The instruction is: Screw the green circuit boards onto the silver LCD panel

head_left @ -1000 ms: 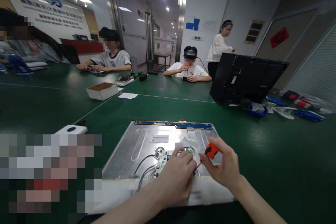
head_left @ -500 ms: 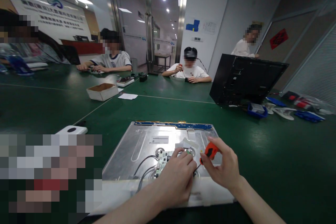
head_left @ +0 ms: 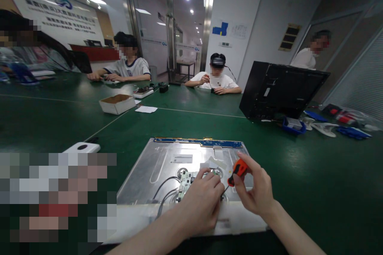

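Observation:
A silver metal panel (head_left: 167, 163) lies flat on the green table (head_left: 299, 175) in front of me. A small green circuit board (head_left: 185, 181) with thin cables sits on it. My left hand (head_left: 202, 203) rests curled on the panel beside that board, fingers pressed down at its right end. My right hand (head_left: 254, 191) grips a screwdriver with an orange handle (head_left: 238, 168), its tip angled down toward the spot under my left fingers. A blue strip board (head_left: 197, 142) runs along the panel's far edge.
A black monitor back (head_left: 278, 89) stands at the right, with blue parts (head_left: 295, 125) beside it. An open cardboard box (head_left: 116, 103) and a white device (head_left: 81, 148) lie to the left. Several people sit across the table; one person stands at the far right.
My right hand has turned the screwdriver slightly, raising the orange handle. The standing person in the background walked from the door area to the far right behind the monitor.

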{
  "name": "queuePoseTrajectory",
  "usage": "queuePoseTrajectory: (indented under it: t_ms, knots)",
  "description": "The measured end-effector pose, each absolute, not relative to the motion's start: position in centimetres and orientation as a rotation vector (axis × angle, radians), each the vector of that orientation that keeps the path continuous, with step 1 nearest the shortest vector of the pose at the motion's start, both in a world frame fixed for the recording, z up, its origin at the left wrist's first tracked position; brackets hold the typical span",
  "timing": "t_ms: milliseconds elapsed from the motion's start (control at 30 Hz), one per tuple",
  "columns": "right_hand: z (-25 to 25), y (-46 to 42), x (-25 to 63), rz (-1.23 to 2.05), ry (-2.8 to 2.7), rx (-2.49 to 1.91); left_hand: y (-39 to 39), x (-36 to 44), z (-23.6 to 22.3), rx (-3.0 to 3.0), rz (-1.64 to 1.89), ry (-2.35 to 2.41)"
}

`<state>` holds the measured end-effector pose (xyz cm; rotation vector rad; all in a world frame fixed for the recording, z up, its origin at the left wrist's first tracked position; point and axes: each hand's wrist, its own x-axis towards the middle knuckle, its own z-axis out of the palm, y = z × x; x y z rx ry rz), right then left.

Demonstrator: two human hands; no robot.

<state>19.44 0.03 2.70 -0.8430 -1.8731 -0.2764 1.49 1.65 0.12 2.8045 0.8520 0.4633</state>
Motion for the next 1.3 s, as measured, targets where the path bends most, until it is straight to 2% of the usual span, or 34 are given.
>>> queuePoseTrajectory:
  t_ms: [567,1300]
  knots:
    - [3.0,0.1,19.5,-0.165,-1.9,-0.791,1.6,1.5,0.4,2.803,0.486,0.846]
    - [1.8,0.5,19.6,-0.225,-1.814,-0.812,1.6,1.5,0.4,2.794,0.462,0.867]
